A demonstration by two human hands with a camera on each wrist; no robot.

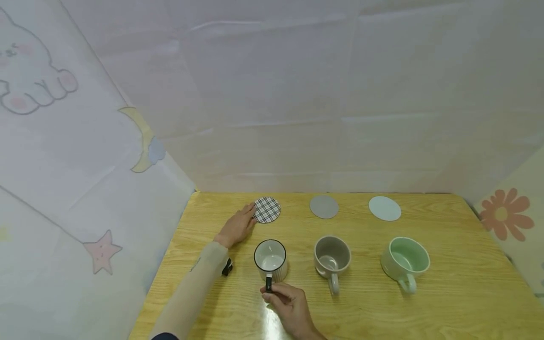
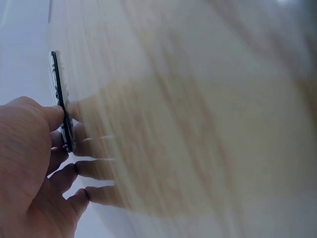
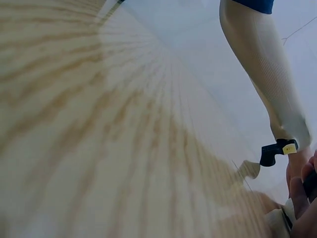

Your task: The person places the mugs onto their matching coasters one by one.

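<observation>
At the far left of the table, a round black-and-white plaid coaster (image 1: 267, 210) lies flat. My left hand (image 1: 236, 227) holds its left edge; in the left wrist view the coaster (image 2: 58, 82) appears edge-on, with the thumb against the rim and fingers behind it. Nearer me stands an upright white mug (image 1: 272, 259) with a dark rim and black handle. My right hand (image 1: 290, 306) pinches that handle between thumb and fingers. The right wrist view shows only part of the right hand (image 3: 303, 203) at the lower right, beside the dark handle.
A grey mug (image 1: 332, 255) and a mint-green mug (image 1: 405, 259) stand to the right, handles toward me. Behind them lie a grey coaster (image 1: 324, 207) and a pale blue coaster (image 1: 384, 208). White covered walls (image 1: 272, 141) border the table at the back and sides.
</observation>
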